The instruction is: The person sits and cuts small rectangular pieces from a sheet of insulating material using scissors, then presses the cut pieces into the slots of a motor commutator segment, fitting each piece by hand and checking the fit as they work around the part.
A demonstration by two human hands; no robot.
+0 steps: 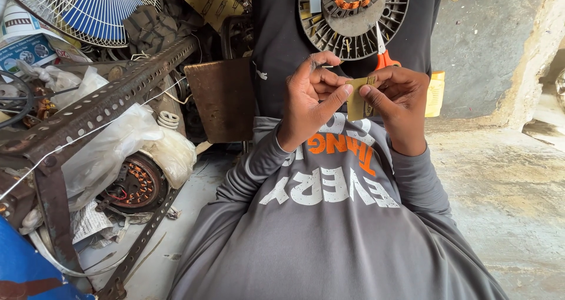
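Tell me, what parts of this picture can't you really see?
- Head view: the small tan strip is partly hidden by the fingers of the left hand and right hand.
- The orange-handled scissors: only part of the handles and blade shows above the right hand.
- The fan motor stator is cut off by the top edge.
- The blue fan likewise.

A bare grey concrete floor (506, 182) stretches to the right, meeting a rough, stained wall (488, 47). On the left stands a rusty perforated metal rack (100, 108) crowded with clutter, under soft, even daylight.
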